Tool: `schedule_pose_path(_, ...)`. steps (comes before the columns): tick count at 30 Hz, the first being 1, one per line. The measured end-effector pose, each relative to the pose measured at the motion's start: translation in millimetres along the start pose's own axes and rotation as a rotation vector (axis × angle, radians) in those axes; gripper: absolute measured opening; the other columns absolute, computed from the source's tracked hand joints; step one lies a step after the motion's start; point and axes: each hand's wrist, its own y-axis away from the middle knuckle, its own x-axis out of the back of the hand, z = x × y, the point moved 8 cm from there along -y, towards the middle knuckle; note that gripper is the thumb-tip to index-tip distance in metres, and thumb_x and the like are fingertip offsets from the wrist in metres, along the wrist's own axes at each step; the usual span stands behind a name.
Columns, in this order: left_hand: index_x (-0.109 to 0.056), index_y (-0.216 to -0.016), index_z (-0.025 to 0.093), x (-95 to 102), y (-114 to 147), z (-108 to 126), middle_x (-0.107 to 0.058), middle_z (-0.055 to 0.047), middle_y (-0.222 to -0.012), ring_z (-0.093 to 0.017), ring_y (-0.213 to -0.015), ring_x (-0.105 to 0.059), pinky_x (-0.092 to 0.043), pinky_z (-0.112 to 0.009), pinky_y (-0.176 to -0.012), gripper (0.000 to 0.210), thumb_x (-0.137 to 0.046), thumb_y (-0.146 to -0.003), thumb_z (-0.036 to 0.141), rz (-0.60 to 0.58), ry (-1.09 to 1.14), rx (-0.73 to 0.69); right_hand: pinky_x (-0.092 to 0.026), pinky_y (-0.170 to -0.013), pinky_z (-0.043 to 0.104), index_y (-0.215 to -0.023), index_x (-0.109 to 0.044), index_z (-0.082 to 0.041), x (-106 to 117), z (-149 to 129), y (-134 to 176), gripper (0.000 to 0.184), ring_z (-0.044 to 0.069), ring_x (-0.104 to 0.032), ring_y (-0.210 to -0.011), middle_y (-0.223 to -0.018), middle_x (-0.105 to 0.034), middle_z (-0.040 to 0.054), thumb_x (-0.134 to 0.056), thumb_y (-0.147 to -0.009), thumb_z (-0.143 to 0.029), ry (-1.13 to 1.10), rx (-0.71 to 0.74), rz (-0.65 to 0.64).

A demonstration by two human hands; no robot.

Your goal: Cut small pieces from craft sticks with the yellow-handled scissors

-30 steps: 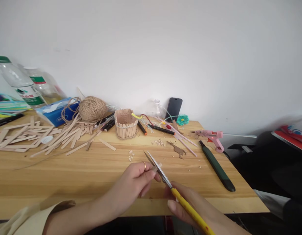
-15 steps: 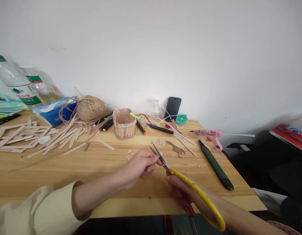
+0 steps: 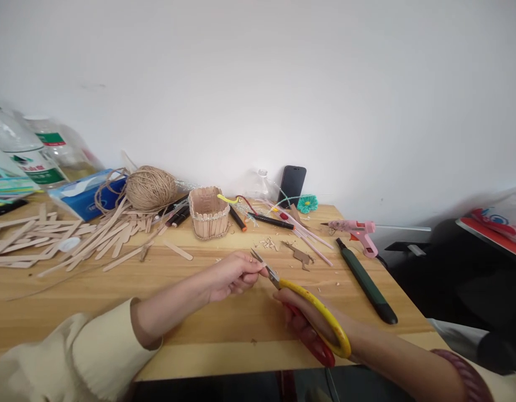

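Observation:
My right hand is wrapped around the handles of a pair of scissors with one yellow and one red loop. Their blades point up and to the left, slightly parted. My left hand is closed in a pinch right at the blades. Whatever lies between its fingertips is too small or hidden to make out. Just beyond the blades, small pale wooden bits lie scattered on the wooden table. A brown deer-shaped cutout rests to the right of them.
Behind my hands stands a craft-stick basket. Twine and loose craft sticks lie left. On the right are a pink glue gun and a dark green tool. A phone leans on the wall.
The scissors' handles have come closer together and the blades have narrowed. My right hand has moved slightly left, nearer my left hand. The view has shifted a little.

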Motion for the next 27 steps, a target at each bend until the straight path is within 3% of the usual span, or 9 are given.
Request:
schedule_pose_path(4, -0.060, -0.074, 0.012, 20.6, 11, 13, -0.043, 0.005, -0.050, -0.006, -0.040, -0.026, -0.016, -0.021, -0.041, 0.030, -0.053, -0.075, 0.041, 0.090, -0.197, -0.089, -0.024, -0.023, 0.013, -0.061, -0.041, -0.020, 11, 8, 6, 0.035, 0.004, -0.026, -0.026, -0.040, -0.031, -0.0103, -0.035, -0.086, -0.043, -0.075, 0.022, -0.045)
schedule_pose_path(8, -0.066, -0.072, 0.015, 46.6, 26, 33, -0.059, -0.002, -0.069, -0.012, -0.060, -0.048, -0.033, -0.022, -0.052, 0.023, -0.059, -0.072, 0.037, 0.229, -0.419, -0.201, -0.030, -0.027, 0.013, -0.063, -0.046, -0.018, 28, 9, 13, 0.039, 0.003, -0.028, -0.032, -0.043, -0.035, -0.0091, -0.047, -0.078, -0.054, -0.216, 0.162, -0.066)
schedule_pose_path(12, -0.070, -0.081, 0.018, 34.9, 16, 56, -0.067, -0.004, -0.076, -0.018, -0.070, -0.058, -0.040, -0.025, -0.062, 0.024, -0.055, -0.076, 0.036, 0.325, -0.882, -0.313, -0.033, -0.029, 0.016, -0.062, -0.047, -0.018, 37, 7, 22, 0.048, 0.004, -0.033, -0.031, -0.044, -0.039, -0.0082, -0.053, -0.069, -0.065, -0.252, 0.277, -0.042)
schedule_pose_path(16, -0.069, -0.091, 0.018, 13.7, -25, 73, -0.070, -0.004, -0.084, -0.019, -0.076, -0.062, -0.043, -0.025, -0.065, 0.026, -0.054, -0.079, 0.036, 0.369, -0.985, -0.362, -0.033, -0.030, 0.016, -0.065, -0.048, -0.018, 36, 2, 31, 0.049, 0.005, -0.038, -0.031, -0.044, -0.039, -0.0081, -0.052, -0.072, -0.066, -0.228, 0.364, -0.025)
schedule_pose_path(18, -0.068, -0.093, 0.019, 13.6, -41, 82, -0.070, -0.003, -0.087, -0.018, -0.078, -0.062, -0.044, -0.025, -0.066, 0.030, -0.047, -0.084, 0.039, 0.388, -1.039, -0.384, -0.033, -0.031, 0.016, -0.066, -0.049, -0.018, 37, 0, 35, 0.047, 0.004, -0.038, -0.032, -0.046, -0.040, -0.0078, -0.051, -0.074, -0.064, -0.248, 0.421, -0.032)
schedule_pose_path(21, -0.066, -0.091, 0.014, 33.8, -48, 89, -0.067, -0.008, -0.092, -0.020, -0.084, -0.061, -0.046, -0.031, -0.075, 0.028, -0.046, -0.087, 0.034, 0.481, -1.162, -0.359, -0.034, -0.032, 0.016, -0.065, -0.049, -0.017, 45, 3, 35, 0.047, 0.004, -0.036, -0.033, -0.047, -0.039, -0.0077, -0.052, -0.074, -0.064, -0.286, 0.429, -0.001)
schedule_pose_path(24, -0.058, -0.103, 0.014, 55.9, -45, 86, -0.060, -0.009, -0.105, -0.020, -0.091, -0.059, -0.048, -0.039, -0.079, 0.025, -0.051, -0.086, 0.031, 0.551, -1.292, -0.296, -0.034, -0.032, 0.017, -0.064, -0.049, -0.018, 53, 9, 31, 0.050, 0.004, -0.035, -0.032, -0.045, -0.038, -0.0081, -0.054, -0.069, -0.067, -0.291, 0.395, 0.045)
schedule_pose_path(27, -0.052, -0.112, 0.015, 65.1, -46, 82, -0.056, -0.008, -0.112, -0.021, -0.095, -0.057, -0.049, -0.042, -0.080, 0.029, -0.051, -0.086, 0.030, 0.595, -1.392, -0.232, -0.033, -0.031, 0.017, -0.063, -0.048, -0.018, 52, 10, 26, 0.049, 0.004, -0.037, -0.032, -0.045, -0.039, -0.0079, -0.053, -0.071, -0.065, -0.283, 0.406, 0.035)
